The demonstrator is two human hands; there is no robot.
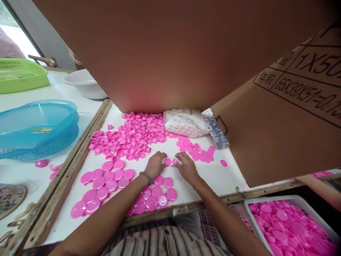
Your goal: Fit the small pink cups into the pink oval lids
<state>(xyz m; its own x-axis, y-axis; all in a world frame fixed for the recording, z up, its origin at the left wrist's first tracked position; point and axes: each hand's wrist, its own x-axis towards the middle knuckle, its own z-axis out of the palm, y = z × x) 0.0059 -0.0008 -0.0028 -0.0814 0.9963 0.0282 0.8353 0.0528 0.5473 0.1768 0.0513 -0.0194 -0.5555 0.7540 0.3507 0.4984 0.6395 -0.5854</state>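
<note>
My left hand [155,165] is closed in a pinch on a small pink disc [167,161]. A little to its right, my right hand [188,168] pinches a tiny pink toy cup [175,161]. The two pieces are close together, just above the white tabletop [221,181]. Beyond my left hand spreads a heap of pink toy cups [133,135]. Flat pink discs [205,155] lie past my right hand. Pink saucers [108,177] are laid out left of my left forearm, with more saucers [157,192] between my arms.
Cardboard walls [165,57] rise behind and to the right. A clear plastic bag [186,122] lies against them. A wooden rail [71,167] borders the left side, with a blue basket [39,124] beyond. A white bin [250,209] of pink pieces and another person's arm [319,188] are at right.
</note>
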